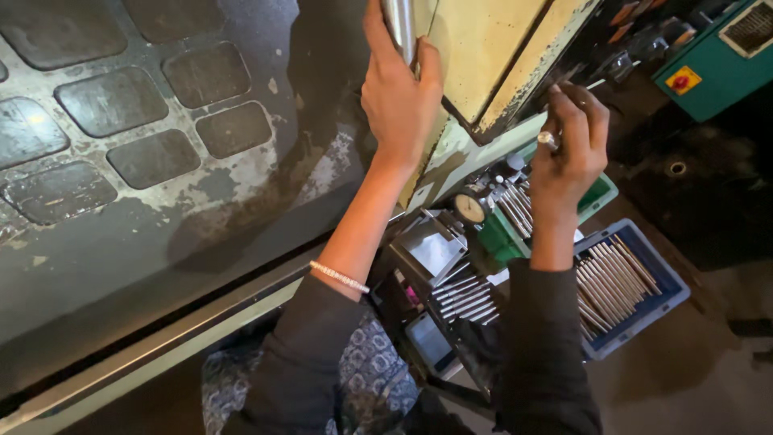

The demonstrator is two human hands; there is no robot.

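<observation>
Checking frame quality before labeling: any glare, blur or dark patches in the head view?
Head view: dim overall, with the lower right floor near black; glare spot on the patterned metal panel at far left; bright highlight on the steel handle gripped by the left hand; right hand slightly soft; rods in the blue tray stay readable; edges look stretched by the wide lens.

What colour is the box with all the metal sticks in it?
The tray holding the metal rods is blue, seen in the head view, below the right hand.
</observation>
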